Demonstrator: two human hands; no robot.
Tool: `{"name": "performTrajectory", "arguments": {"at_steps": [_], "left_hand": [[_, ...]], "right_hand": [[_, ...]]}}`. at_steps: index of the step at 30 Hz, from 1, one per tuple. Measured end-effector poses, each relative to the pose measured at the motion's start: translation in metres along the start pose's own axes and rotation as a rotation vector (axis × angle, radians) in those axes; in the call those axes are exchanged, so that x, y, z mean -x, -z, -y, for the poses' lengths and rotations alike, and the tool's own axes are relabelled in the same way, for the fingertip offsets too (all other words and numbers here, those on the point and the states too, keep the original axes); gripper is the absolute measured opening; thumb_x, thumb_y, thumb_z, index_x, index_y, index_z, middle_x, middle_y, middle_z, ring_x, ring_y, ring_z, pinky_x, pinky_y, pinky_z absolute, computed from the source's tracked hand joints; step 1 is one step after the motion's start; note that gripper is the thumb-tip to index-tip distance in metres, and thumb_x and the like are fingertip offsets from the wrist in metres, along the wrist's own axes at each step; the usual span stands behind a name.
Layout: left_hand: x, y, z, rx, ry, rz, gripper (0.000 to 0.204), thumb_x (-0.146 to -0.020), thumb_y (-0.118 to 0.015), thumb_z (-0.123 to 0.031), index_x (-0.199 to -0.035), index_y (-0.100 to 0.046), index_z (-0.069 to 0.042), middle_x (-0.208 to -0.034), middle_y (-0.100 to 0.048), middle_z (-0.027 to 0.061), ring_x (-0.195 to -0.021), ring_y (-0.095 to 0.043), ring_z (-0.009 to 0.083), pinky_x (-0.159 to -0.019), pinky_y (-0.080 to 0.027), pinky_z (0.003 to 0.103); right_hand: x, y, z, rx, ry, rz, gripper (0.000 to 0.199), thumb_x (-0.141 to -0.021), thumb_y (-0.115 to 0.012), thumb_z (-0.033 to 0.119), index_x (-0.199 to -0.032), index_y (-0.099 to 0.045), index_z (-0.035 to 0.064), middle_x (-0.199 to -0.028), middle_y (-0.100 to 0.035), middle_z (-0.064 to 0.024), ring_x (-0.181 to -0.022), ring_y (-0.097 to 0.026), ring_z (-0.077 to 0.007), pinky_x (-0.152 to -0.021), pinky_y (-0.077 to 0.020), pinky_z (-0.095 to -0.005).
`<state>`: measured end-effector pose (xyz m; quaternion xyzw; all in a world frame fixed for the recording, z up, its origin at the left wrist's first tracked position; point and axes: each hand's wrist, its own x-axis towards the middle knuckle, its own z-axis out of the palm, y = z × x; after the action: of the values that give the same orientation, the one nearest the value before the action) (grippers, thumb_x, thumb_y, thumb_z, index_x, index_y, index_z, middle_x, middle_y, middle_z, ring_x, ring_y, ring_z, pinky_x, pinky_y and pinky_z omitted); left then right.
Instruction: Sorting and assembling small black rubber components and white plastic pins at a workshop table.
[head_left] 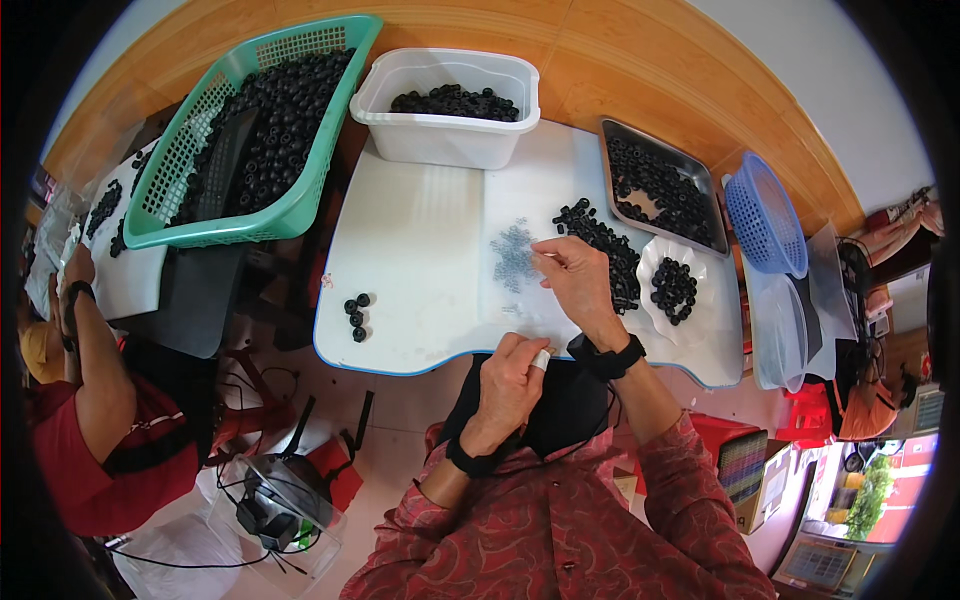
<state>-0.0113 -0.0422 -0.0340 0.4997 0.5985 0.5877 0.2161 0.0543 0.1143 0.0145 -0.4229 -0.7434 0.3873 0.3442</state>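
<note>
White table (420,250): the landmark; a pale board with a blue edge, its near rim curving in front of the seated person.
Green basket (250,130): off the table's far left corner, tilted, heaped with black rings.
White tub (440,110): on the table's far edge, a shallow layer of black rings inside.
Metal tray (660,185): at the table's far right, black rings spread over it.
Blue basket (765,215): just past the table's right edge, beside the tray.
White dish (675,290): on the table's right side, holding a small clump of rings.
Right hand (575,275): forearm angled up over the table's near edge, black wristband on; thumb and forefinger pressed together, pinching something too small to tell, just beside the grey bits.
Left hand (510,385): at the table's near rim, curled into a loose fist, a taped finger showing.
Ring pile (605,250): loose black rings on the table, just right of the right hand.
Grey bits (513,255): tiny pieces scattered mid-table.
Four rings (356,316): alone on the table's left part.
</note>
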Motion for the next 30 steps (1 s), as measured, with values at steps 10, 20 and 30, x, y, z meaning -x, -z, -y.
{"name": "performTrajectory", "arguments": {"at_steps": [10, 20, 30], "left_hand": [[0.000, 0.011, 0.000, -0.046, 0.017, -0.034, 0.023, -0.084, -0.066, 0.003, -0.104, -0.072, -0.006, -0.087, -0.064, 0.0128, -0.073, -0.067, 0.0288, -0.063, -0.052, 0.036], [0.000, 0.012, 0.001, -0.040, 0.023, -0.032, 0.023, -0.084, -0.066, 0.003, -0.104, -0.072, -0.005, -0.087, -0.064, 0.0131, -0.074, -0.067, 0.0288, -0.064, -0.052, 0.035], [0.000, 0.012, 0.002, -0.044, 0.021, -0.029, 0.023, -0.083, -0.067, 0.003, -0.104, -0.072, -0.005, -0.087, -0.064, 0.0132, -0.074, -0.066, 0.0301, -0.064, -0.052, 0.036]], "right_hand": [[0.013, 0.003, -0.012, 0.022, 0.020, 0.007, 0.013, -0.089, -0.070, 0.004, -0.101, -0.075, 0.0004, -0.085, -0.066, -0.0083, -0.062, -0.065, -0.0124, -0.054, -0.0514, -0.0248], [0.007, -0.008, -0.016, 0.332, 0.265, -0.007, 0.018, -0.087, -0.063, -0.005, -0.101, -0.073, 0.0020, -0.090, -0.063, -0.0151, -0.077, -0.065, -0.0304, -0.067, -0.0517, -0.0386], [0.005, -0.011, -0.011, 0.307, 0.281, 0.038, 0.013, -0.089, -0.067, 0.002, -0.100, -0.072, 0.0032, -0.089, -0.062, -0.0142, -0.076, -0.064, -0.0333, -0.067, -0.0519, -0.0408]]}}
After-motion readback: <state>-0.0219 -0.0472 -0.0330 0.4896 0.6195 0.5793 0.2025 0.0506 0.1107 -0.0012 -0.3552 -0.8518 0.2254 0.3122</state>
